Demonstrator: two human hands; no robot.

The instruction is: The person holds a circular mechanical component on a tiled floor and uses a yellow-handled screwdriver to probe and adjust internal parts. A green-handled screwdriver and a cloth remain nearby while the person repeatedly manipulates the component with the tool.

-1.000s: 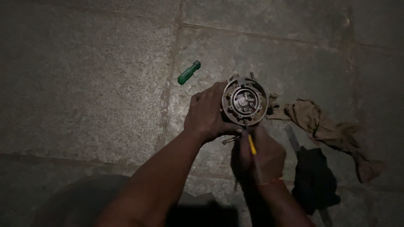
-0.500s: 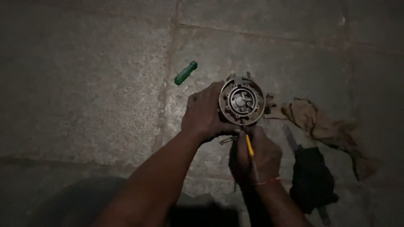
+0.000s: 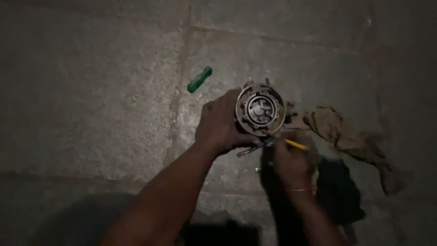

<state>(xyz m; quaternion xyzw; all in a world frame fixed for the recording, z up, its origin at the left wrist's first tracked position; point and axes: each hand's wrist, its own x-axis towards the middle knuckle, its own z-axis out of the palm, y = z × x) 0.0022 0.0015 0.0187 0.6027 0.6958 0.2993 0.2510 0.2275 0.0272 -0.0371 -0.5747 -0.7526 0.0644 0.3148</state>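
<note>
My left hand (image 3: 219, 123) grips a round metal machine part (image 3: 260, 108) by its left side and holds it upright on the stone floor, its open face toward me. Just below the part, my right hand (image 3: 291, 159) holds a thin tool with a yellow handle (image 3: 297, 145); the tool's tip points up-left at the part's lower rim. A second slim metal tool (image 3: 249, 151) sticks out between the two hands; which hand carries it I cannot tell.
A green-handled screwdriver (image 3: 200, 79) lies on the floor up-left of the part. A crumpled brown rag (image 3: 339, 132) lies to the right, and a black cloth (image 3: 339, 191) beside my right wrist. Floor slabs (image 3: 91, 91) meet in joints.
The yellow-handled tool has swung from nearly upright to a slant, its handle now out to the right. Both hands and the part stay in about the same place.
</note>
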